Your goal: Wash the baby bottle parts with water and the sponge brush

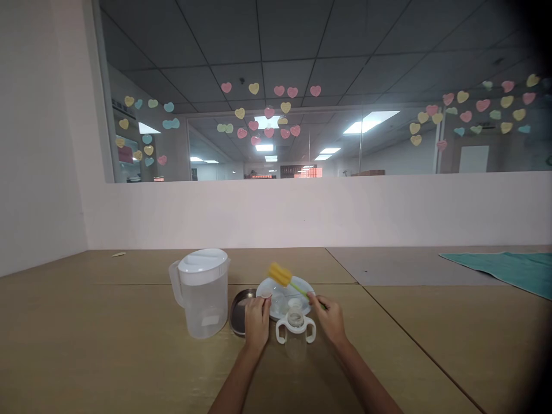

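Observation:
My right hand (328, 318) is closed around the green handle of a bottle brush (281, 275); its yellow sponge head points up and left above a white bowl (309, 287). At the bowl's left edge, my left hand (257, 323) pinches a small pale round piece (266, 295), which could be a ring or cap. Between my hands stands an uncapped clear baby bottle (295, 348), upright, with a white two-handled holder (295, 328) around its neck. Clear and whitish pieces lie in the bowl, too indistinct to name.
A clear plastic pitcher (206, 307) with a white lid stands to the left. Beside it, a dark round dish (238, 315) is partly behind my left hand. A green cloth (509, 270) lies at the far right of the wooden table (129, 345). A wall with a window closes the back.

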`<state>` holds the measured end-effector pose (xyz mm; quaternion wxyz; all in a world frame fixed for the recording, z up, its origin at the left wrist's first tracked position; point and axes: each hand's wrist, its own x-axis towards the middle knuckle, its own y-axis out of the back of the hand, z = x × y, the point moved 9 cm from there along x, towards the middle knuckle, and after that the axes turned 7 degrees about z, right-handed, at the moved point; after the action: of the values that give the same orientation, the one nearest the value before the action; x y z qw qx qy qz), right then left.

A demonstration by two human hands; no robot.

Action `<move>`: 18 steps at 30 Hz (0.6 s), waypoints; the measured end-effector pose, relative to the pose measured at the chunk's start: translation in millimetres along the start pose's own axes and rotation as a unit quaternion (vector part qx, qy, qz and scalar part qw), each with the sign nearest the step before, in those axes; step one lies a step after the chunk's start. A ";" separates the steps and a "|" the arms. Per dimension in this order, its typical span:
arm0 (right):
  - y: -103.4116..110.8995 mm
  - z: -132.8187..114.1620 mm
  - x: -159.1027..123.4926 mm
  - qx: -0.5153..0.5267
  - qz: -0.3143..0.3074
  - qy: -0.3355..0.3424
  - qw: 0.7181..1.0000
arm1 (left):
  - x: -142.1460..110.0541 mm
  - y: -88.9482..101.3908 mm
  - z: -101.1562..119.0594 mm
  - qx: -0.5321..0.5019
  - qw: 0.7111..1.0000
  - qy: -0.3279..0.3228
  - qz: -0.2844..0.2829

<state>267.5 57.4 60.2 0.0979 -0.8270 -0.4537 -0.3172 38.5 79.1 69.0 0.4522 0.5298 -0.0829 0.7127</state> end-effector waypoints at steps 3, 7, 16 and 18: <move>-9.4 -2.2 -1.6 -0.045 -0.036 0.029 0.998 | 0.2 0.8 3.7 0.006 1.000 -0.006 -0.004; -3.8 0.7 1.3 -0.094 -0.018 0.037 0.995 | -0.1 2.6 8.5 0.008 1.000 -0.013 -0.008; -3.2 -1.9 1.0 -0.106 -0.018 0.032 0.994 | 0.7 25.1 -1.4 0.003 0.993 0.015 0.113; -8.8 -3.4 -0.7 -0.096 -0.044 0.039 0.994 | 0.6 26.0 -3.3 -0.004 0.993 0.019 0.118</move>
<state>258.6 60.4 61.4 0.0215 -0.7990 -0.4526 -0.3953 17.2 66.5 77.5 0.3687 0.5007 -0.1391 0.7707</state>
